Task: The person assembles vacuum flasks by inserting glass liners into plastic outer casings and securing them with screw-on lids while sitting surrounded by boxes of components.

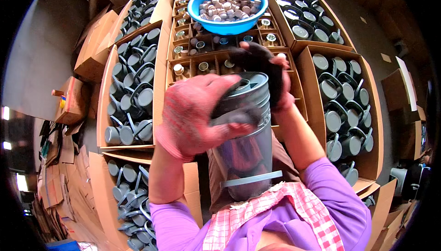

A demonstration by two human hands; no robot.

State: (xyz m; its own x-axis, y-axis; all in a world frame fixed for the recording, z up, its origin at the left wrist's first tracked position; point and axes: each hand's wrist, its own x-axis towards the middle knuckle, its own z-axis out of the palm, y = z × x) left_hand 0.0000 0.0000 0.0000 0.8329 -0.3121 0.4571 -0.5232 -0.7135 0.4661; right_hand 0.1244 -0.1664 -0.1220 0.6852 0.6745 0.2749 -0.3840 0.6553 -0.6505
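1 grey can (248, 149) is on my side of the blue bowl (225, 28). My left hand (193, 113) curves at the can's top, too blurry to tell if it grips; my right hand (273, 74) is wide beside it. I think I'm working on the top, which needs steady holding. Bottles (179, 70) sit around the bowl, and boxes (374, 122) of cans crowd its 2 sides, leaving little room

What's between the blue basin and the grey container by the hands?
In the head view: bottles in a divided box, with the right hand partly across.
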